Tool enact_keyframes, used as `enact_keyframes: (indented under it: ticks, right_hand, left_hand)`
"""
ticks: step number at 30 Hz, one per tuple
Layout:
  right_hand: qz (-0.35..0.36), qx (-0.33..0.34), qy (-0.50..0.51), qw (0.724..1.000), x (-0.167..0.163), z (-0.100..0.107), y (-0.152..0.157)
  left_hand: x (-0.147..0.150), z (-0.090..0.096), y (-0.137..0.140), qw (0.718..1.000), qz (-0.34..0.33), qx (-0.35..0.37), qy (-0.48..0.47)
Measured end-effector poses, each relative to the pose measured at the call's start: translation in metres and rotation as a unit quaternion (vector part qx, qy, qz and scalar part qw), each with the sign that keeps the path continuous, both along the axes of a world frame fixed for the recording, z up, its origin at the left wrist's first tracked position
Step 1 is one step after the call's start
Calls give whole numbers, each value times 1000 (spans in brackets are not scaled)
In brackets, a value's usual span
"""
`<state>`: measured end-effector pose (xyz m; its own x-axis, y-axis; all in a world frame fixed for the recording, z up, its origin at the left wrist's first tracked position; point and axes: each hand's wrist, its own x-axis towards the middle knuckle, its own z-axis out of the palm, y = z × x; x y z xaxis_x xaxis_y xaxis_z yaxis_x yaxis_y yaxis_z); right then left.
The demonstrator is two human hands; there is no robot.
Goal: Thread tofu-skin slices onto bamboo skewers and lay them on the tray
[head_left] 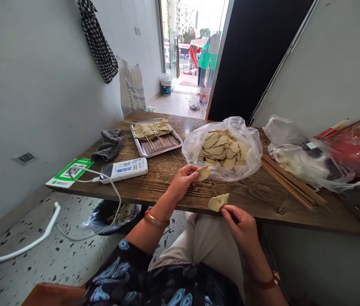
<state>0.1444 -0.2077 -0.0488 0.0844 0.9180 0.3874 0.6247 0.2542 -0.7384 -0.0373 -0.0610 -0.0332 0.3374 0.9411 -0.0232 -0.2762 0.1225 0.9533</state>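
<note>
My left hand (182, 180) pinches a pale flat slice (203, 172) just in front of a clear plastic bag (192, 146) full of the same slices. My right hand (242, 225) holds a thin wooden skewer (212, 187) with another slice (218, 202) threaded on it, near the front edge of the wooden table (154, 178). The skewer runs up toward the slice in my left hand. A steel tray (148, 151) at the back holds several finished skewers (152, 129).
A pile of bare skewers (290, 182) lies right of the bag, beside more plastic bags (310, 157). A white power bank (124, 169) with a cable, a green card (68, 172) and a grey cloth (109, 144) lie at left. A lined bin (111, 216) stands under the table.
</note>
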Motion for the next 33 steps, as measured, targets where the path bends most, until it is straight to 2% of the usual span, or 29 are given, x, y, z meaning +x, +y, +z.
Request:
enact_keyframes:
  ticks: [11,17,23,28,33]
  right_hand:
    - [18,19,-33,999,-1,-14,-5]
    - [22,15,-60,998,0,-10,-4]
    - [14,7,-91,996,-1,-2,-4]
    - [12,11,-113,993,-4,0,-2]
    - [15,16,-114,993,-1,0,-6]
  left_hand:
    - [0,6,-8,999,-1,22,45]
    - [1,8,-9,999,1,30,38]
    - [1,11,-13,994,2,85,72]
    - [0,10,-13,993,10,84,87]
    - [-1,7,-12,995,21,75,63]
